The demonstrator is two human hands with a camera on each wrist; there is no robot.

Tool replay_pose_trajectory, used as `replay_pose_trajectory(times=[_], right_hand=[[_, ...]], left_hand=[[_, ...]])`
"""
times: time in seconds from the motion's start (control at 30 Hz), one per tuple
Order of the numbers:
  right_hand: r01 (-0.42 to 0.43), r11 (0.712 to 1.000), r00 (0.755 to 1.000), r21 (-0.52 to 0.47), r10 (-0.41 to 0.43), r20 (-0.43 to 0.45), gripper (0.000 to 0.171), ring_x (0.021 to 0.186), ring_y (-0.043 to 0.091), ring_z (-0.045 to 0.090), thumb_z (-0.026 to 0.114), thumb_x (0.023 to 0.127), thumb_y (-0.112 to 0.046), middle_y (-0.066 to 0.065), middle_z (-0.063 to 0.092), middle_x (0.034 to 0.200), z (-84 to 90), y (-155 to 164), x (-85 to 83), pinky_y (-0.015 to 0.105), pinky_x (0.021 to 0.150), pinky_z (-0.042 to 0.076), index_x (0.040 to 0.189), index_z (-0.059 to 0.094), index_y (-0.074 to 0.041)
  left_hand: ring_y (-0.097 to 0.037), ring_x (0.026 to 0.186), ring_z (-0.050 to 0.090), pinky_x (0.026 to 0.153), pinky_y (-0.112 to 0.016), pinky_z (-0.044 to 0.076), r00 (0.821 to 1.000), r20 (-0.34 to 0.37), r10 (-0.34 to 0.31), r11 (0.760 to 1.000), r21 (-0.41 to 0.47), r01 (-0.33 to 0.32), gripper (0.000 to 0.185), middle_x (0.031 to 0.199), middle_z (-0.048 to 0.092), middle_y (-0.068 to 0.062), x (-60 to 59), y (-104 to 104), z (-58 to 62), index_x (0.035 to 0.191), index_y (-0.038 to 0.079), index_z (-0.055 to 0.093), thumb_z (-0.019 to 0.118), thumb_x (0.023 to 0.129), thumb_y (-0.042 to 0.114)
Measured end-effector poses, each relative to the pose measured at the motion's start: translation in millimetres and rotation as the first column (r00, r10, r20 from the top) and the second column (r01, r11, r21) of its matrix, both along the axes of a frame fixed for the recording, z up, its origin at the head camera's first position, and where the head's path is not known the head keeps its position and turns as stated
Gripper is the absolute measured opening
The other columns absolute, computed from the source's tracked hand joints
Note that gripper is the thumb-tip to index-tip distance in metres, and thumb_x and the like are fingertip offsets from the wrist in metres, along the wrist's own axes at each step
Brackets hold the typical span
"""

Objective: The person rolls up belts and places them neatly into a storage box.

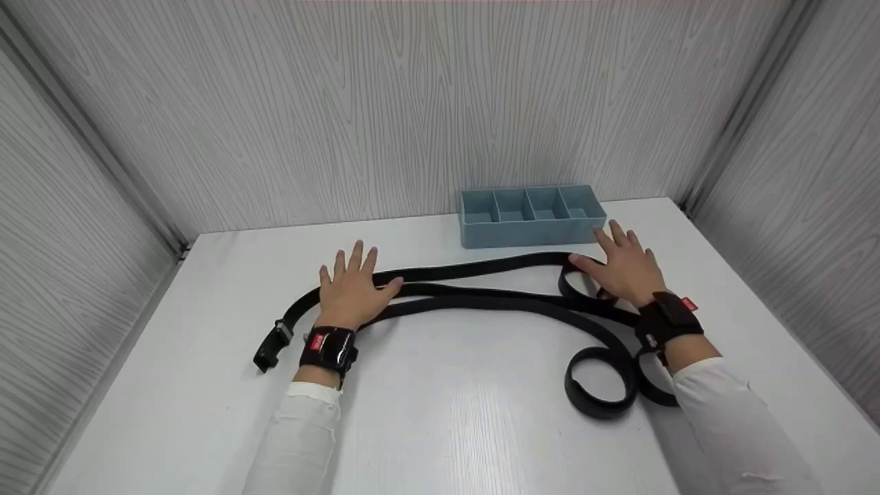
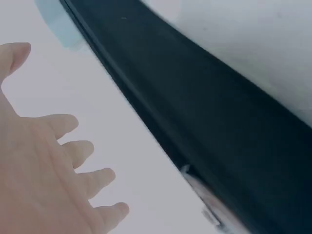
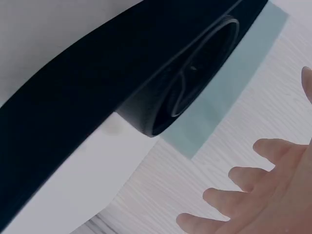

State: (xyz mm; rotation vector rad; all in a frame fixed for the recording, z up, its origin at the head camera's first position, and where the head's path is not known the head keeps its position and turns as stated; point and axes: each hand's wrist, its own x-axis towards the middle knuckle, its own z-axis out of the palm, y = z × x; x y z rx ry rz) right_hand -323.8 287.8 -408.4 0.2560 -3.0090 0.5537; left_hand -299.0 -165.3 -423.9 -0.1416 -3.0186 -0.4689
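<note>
Belts [image 1: 481, 302] lie across our worktop [image 1: 440, 426], left grip [image 1: 350, 299] and right grip [image 1: 627, 269] spread over them (pinching nothing). We judge this arranging; next likely calls for pinching one.

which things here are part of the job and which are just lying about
Likely part of the job:
- black belts, stretched out with coiled right ends
- buckle at one belt's left end
- left grip and right grip, fingers spread, at the belts

Apparently just lying about:
- blue-grey divided tray, behind the belts
</note>
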Motion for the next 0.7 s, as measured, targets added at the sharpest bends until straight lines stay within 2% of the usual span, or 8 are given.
replay_pose_trajectory(times=[0.13,0.27,0.33,0.4,0.43,0.5,0.6,0.7], right_hand=[[-0.02,0.999,1.0,-0.036,0.021,0.006,0.092,0.152,0.056,0.013,0.046,0.103,-0.067,0.03,0.013,0.169,9.6,-3,5.4,0.074,0.116,0.016,0.162,0.025,0.001],[-0.045,0.996,0.999,-0.083,0.047,0.022,0.086,0.151,0.051,0.023,0.05,0.104,-0.062,0.028,0.022,0.167,19.8,-7,19.9,0.069,0.117,0.024,0.161,0.031,0.0],[-0.061,0.994,0.998,-0.091,0.063,0.015,0.079,0.148,0.049,0.032,0.054,0.104,-0.058,0.027,0.031,0.164,24.0,-10,29.3,0.067,0.114,0.032,0.158,0.039,-0.001],[-0.082,0.993,0.997,-0.082,0.081,-0.012,0.07,0.142,0.048,0.042,0.058,0.104,-0.052,0.026,0.042,0.158,26.8,-13,38.8,0.066,0.11,0.037,0.152,0.049,-0.002],[-0.095,0.993,0.995,-0.072,0.093,-0.031,0.065,0.138,0.047,0.047,0.061,0.104,-0.048,0.025,0.048,0.153,27.8,-15,43.5,0.065,0.107,0.041,0.148,0.053,-0.002],[-0.122,0.991,0.991,-0.051,0.118,-0.064,0.055,0.125,0.043,0.059,0.065,0.102,-0.041,0.023,0.059,0.141,27.0,-17,53.3,0.061,0.098,0.048,0.141,0.061,-0.003],[-0.172,0.985,0.981,-0.02,0.169,-0.091,0.043,0.106,0.034,0.067,0.071,0.099,-0.031,0.017,0.069,0.123,23.7,-18,66.2,0.053,0.085,0.054,0.132,0.068,-0.005],[-0.231,0.973,0.97,0.007,0.231,-0.072,0.034,0.091,0.024,0.068,0.075,0.096,-0.024,0.008,0.073,0.105,18.1,-18,74.4,0.045,0.074,0.054,0.124,0.073,-0.005]], left_hand=[[-0.043,0.157,0.012,0.122,-0.067,0.008,0.999,-0.021,-0.046,0.998,0.029,0.047,0.084,0.173,0.015,-0.012,4.8,8,7.8,0.164,0.013,0.03,0.049,0.099,0.063],[-0.04,0.157,0.019,0.123,-0.065,0.014,0.991,-0.061,-0.118,0.991,0.053,0.121,0.079,0.173,0.019,-0.009,13.9,19,13.3,0.163,0.015,0.034,0.051,0.1,0.06],[-0.038,0.155,0.026,0.123,-0.062,0.02,0.98,-0.102,-0.173,0.982,0.061,0.18,0.075,0.171,0.024,-0.008,20.5,25,15.3,0.162,0.016,0.038,0.052,0.101,0.056],[-0.035,0.152,0.033,0.122,-0.057,0.027,0.959,-0.153,-0.24,0.965,0.065,0.252,0.069,0.169,0.031,-0.007,27.7,32,16.7,0.16,0.016,0.042,0.055,0.102,0.052],[-0.033,0.15,0.037,0.121,-0.055,0.031,0.943,-0.183,-0.279,0.954,0.063,0.295,0.066,0.167,0.035,-0.007,31.5,36,17.6,0.158,0.016,0.045,0.056,0.102,0.05],[-0.031,0.145,0.045,0.117,-0.05,0.038,0.896,-0.249,-0.368,0.917,0.061,0.394,0.06,0.162,0.044,-0.008,38.4,47,17.1,0.154,0.014,0.051,0.061,0.102,0.042],[-0.027,0.137,0.055,0.11,-0.044,0.046,0.805,-0.33,-0.493,0.846,0.032,0.532,0.051,0.152,0.055,-0.008,48.1,66,14.9,0.146,0.011,0.058,0.068,0.1,0.032],[-0.023,0.127,0.062,0.103,-0.038,0.052,0.714,-0.369,-0.595,0.773,-0.02,0.634,0.043,0.14,0.063,-0.006,57.8,89,10.7,0.138,0.01,0.064,0.072,0.098,0.026]])
